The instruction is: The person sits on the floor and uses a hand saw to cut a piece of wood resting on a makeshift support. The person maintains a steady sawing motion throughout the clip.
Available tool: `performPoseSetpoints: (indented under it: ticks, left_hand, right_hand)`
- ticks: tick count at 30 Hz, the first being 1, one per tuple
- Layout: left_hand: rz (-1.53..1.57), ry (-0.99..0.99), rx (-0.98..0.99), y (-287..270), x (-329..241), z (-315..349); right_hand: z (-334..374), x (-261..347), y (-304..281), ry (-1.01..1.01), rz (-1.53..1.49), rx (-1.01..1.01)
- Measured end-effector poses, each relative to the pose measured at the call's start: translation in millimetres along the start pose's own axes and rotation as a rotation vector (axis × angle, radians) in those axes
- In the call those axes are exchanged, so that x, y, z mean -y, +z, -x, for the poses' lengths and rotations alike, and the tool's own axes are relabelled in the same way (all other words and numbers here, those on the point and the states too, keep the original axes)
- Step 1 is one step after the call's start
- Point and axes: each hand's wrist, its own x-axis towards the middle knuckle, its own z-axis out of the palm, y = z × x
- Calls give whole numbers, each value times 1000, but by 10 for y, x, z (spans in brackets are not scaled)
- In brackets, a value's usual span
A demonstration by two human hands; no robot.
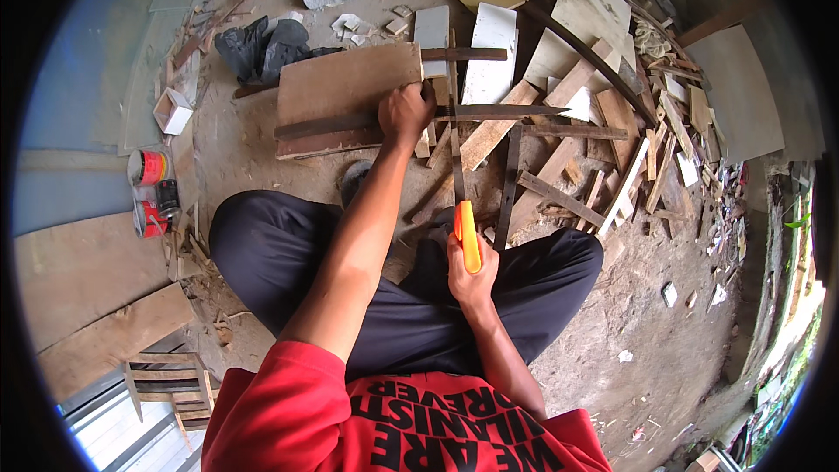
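Note:
My right hand (473, 273) is wrapped round the yellow-orange handle of a handsaw (469, 232). Its blade stretches away from me and crosses a dark wooden strip (511, 111) just right of my other hand. That strip lies across a brown wooden board (345, 79), its pointed end sticking out past the board to the right. My left hand (406, 110) presses down closed at the board's right end, holding the strip. Its fingertips are partly hidden. Whether the saw teeth have cut into the wood cannot be told.
Scrap boards and offcuts (559, 175) lie heaped to the right, with a dark upright-lying strip (509, 183) near my knee. A black plastic bag (262, 45) sits beyond the board. Paint cans (150, 168) stand at the left, and a small wooden rack (170, 385) is at lower left.

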Motion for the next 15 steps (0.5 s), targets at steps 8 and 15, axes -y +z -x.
performPoseSetpoints:
  ticks: [8,15]
  left_hand:
    - [5,13,-16,57,96,-4]
    - [45,-72,63,12,34,-44]
  right_hand:
    - [1,17,59,18,22,23]
    - [118,64,49,85,25,43]
